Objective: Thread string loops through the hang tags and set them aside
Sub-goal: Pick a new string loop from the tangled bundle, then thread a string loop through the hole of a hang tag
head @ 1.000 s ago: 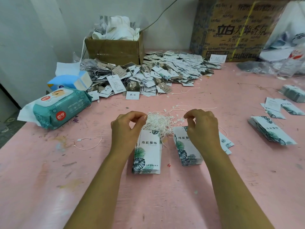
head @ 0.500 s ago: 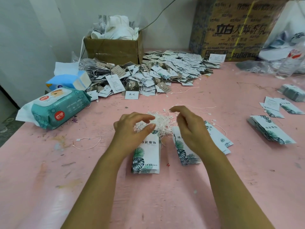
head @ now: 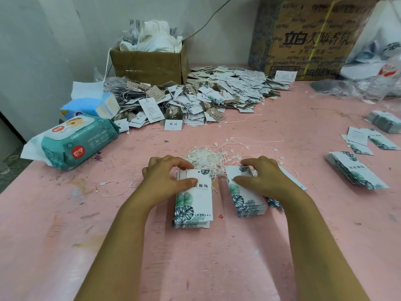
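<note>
String loops (head: pixel 206 158) lie just beyond both hands.
Left hand (head: pixel 165 177) pinches left stack (head: pixel 193 205), right hand (head: pixel 262 177) grips right stack (head: pixel 245 200); both stacks run lengthwise toward the table's (head: pixel 195 268) far edge.

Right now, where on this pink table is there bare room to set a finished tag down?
Bare table lies at the near edge, below the two tag stacks, and left between the wipes pack and left hand, save one loose string loop. A strip runs between right hand and fanned tags. Crowded: string bundle, rear tag heap.
</note>
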The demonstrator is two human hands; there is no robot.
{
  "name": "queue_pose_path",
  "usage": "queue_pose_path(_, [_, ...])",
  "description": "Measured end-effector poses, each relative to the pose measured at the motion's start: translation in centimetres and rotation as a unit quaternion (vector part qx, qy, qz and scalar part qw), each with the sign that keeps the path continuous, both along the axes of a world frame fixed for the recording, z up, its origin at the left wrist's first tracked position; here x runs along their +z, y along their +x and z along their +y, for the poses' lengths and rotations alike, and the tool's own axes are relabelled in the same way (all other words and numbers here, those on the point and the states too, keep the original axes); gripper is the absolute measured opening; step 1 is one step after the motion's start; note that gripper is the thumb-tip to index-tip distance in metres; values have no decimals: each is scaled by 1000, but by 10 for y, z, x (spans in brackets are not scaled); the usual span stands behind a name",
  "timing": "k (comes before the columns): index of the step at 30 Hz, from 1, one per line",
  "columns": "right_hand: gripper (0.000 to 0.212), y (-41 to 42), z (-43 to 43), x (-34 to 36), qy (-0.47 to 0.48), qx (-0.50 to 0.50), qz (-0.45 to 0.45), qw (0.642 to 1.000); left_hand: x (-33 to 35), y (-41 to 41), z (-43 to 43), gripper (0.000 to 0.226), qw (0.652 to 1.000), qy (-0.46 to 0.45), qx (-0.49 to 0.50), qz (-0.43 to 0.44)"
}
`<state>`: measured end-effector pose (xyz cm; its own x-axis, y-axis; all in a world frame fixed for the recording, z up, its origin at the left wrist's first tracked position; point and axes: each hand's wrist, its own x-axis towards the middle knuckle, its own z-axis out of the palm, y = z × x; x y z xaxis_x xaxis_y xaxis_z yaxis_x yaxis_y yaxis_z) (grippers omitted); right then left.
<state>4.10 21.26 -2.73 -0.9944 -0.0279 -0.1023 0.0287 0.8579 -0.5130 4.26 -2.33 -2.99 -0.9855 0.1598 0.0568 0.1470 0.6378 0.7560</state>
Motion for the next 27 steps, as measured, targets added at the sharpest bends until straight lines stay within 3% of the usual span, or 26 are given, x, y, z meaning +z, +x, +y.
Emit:
queue_pose_path(9, [46, -5, 3, -3, -59, -47, 91, 993, 3, 3, 3, 27, 997, 75, 5, -10])
queue_pose_path(14, [4, -6, -2, 2, -188, -83, 168, 964, 3, 0, 4, 28, 991, 130, -2, 1])
queue_pose_path(19, [26, -2, -3, 13, -355, -115, 176, 911, 7, 2, 7, 29, 978, 205, 2, 34])
queue_pose_path(27, [25, 3, -25, 13, -433, -19, 131, 892, 9, 4, 19, 35, 962, 266, -11, 58])
